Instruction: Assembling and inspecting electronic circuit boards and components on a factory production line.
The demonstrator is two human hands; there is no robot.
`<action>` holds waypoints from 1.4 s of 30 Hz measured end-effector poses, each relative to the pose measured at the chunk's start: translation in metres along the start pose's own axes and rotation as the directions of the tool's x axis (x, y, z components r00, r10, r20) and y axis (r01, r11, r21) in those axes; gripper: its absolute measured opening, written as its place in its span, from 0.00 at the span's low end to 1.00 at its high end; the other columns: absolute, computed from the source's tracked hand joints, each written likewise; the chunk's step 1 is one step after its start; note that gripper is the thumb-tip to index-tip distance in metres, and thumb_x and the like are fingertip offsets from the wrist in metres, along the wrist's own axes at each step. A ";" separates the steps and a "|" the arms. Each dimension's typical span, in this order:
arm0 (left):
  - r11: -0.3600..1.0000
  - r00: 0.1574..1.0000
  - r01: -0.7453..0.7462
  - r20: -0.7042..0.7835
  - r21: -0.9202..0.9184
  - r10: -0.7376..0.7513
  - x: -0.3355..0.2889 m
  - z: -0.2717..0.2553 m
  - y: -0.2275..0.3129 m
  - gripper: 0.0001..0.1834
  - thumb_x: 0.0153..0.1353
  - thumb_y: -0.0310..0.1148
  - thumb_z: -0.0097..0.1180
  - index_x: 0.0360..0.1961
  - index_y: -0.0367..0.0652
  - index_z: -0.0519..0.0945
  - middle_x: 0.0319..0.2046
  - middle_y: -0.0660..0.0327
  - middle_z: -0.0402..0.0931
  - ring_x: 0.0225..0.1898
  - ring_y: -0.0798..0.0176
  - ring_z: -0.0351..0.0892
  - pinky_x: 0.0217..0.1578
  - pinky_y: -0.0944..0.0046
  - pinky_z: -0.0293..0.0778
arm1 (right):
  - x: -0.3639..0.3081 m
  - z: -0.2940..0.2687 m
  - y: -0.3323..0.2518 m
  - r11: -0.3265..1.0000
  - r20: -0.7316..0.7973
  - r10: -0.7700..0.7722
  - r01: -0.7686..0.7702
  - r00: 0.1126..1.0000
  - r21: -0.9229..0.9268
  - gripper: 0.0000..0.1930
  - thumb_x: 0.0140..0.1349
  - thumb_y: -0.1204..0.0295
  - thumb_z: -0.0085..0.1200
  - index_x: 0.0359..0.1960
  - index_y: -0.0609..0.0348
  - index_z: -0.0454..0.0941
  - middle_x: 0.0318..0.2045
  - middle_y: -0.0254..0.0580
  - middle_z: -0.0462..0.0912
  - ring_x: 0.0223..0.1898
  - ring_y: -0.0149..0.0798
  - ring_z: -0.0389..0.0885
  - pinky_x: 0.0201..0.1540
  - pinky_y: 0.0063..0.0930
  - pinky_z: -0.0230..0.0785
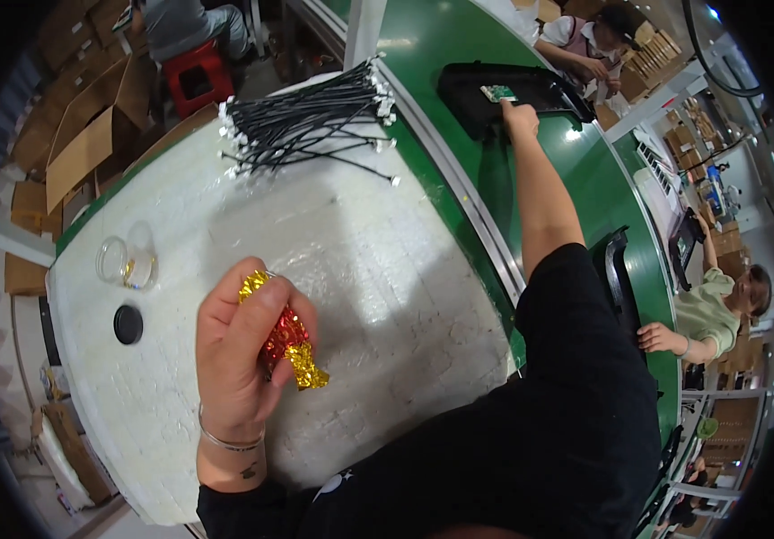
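Observation:
My left hand (pixel 248 346), raised over the white work surface, is closed around a foil-wrapped candy (pixel 290 340), red in the middle with gold twisted ends. Part of the wrapper is hidden by the thumb and fingers. My right arm stretches far out over the green conveyor belt (pixel 531 184). There my right hand (pixel 522 119) pinches the near edge of a small green circuit board (pixel 497 92), which is at a black plastic housing (pixel 463 99). Its other fingers are mostly hidden.
A pile of black cables (pixel 306 121) with white connectors lies at the back of the white surface (pixel 387 359). On the left are a clear jar (pixel 127 262) and a black lid (pixel 127 324). Another black housing (pixel 619 278) rests on the belt. Co-workers sit across it.

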State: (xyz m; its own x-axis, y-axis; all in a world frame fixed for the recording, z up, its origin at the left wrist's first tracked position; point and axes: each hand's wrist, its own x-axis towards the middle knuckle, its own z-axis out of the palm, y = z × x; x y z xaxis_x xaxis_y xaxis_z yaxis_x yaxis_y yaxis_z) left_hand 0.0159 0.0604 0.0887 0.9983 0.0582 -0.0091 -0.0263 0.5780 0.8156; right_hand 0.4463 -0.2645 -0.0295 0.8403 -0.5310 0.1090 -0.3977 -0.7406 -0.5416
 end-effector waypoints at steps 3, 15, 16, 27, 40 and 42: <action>0.999 0.995 0.032 -0.096 -0.024 -0.034 0.006 -0.001 -0.009 0.07 0.68 0.31 0.49 0.31 0.45 0.68 0.20 0.63 0.73 0.15 0.74 0.69 0.16 0.76 0.64 | 0.021 0.001 0.001 0.995 0.077 0.009 -0.001 0.997 -0.104 0.20 0.58 0.59 0.56 0.45 0.61 0.81 0.46 0.52 0.83 0.45 0.48 0.84 0.47 0.39 0.77; 0.939 0.940 0.340 0.012 -0.055 -0.340 -0.006 -0.036 -0.031 0.14 0.71 0.36 0.45 0.51 0.39 0.74 0.30 0.67 0.71 0.25 0.78 0.66 0.22 0.76 0.70 | 0.033 -0.071 0.125 0.899 0.355 0.022 -0.173 0.935 0.402 0.09 0.56 0.71 0.59 0.25 0.64 0.73 0.18 0.39 0.74 0.17 0.36 0.76 0.20 0.35 0.79; 0.924 0.925 0.378 -0.006 -0.064 -0.379 -0.012 -0.041 -0.029 0.14 0.71 0.37 0.45 0.48 0.39 0.75 0.26 0.69 0.68 0.22 0.79 0.62 0.20 0.77 0.64 | 0.027 -0.090 0.145 0.866 0.391 -0.025 -0.176 0.920 0.468 0.11 0.56 0.70 0.59 0.21 0.60 0.72 0.16 0.36 0.72 0.17 0.35 0.76 0.20 0.31 0.78; 0.915 0.933 0.304 -0.278 0.264 -0.230 -0.090 -0.058 -0.015 0.16 0.71 0.39 0.46 0.44 0.37 0.79 0.14 0.73 0.58 0.15 0.80 0.53 0.14 0.75 0.52 | -0.225 -0.200 0.160 0.752 0.453 -0.652 0.441 0.608 0.490 0.15 0.68 0.73 0.47 0.51 0.74 0.72 0.37 0.43 0.80 0.38 0.30 0.75 0.44 0.27 0.69; -0.015 0.948 -0.263 0.262 0.965 0.179 -0.145 -0.028 -0.042 0.18 0.48 0.43 0.70 0.32 0.39 0.82 0.17 0.64 0.68 0.18 0.66 0.72 0.17 0.70 0.70 | -0.316 -0.104 -0.009 -0.108 0.354 -0.785 0.676 -0.508 0.729 0.08 0.62 0.72 0.53 0.37 0.64 0.80 0.40 0.51 0.79 0.46 0.51 0.76 0.50 0.40 0.69; -0.023 0.959 -0.234 0.234 0.972 0.162 -0.154 -0.030 -0.043 0.19 0.48 0.44 0.69 0.32 0.39 0.82 0.17 0.64 0.68 0.19 0.65 0.72 0.18 0.69 0.70 | -0.321 -0.087 -0.049 -0.173 0.234 -0.874 0.723 -0.426 0.669 0.06 0.57 0.71 0.55 0.29 0.62 0.78 0.36 0.48 0.77 0.42 0.48 0.75 0.47 0.39 0.70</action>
State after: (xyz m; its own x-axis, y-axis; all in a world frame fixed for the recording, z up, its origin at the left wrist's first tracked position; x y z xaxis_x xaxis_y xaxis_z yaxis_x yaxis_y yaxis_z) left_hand -0.1382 0.0511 0.0374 0.9650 -0.0414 0.2589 -0.1816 -0.8178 0.5461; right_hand 0.1639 -0.0940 0.0347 0.0761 0.9699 0.2314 0.9227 0.0195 -0.3849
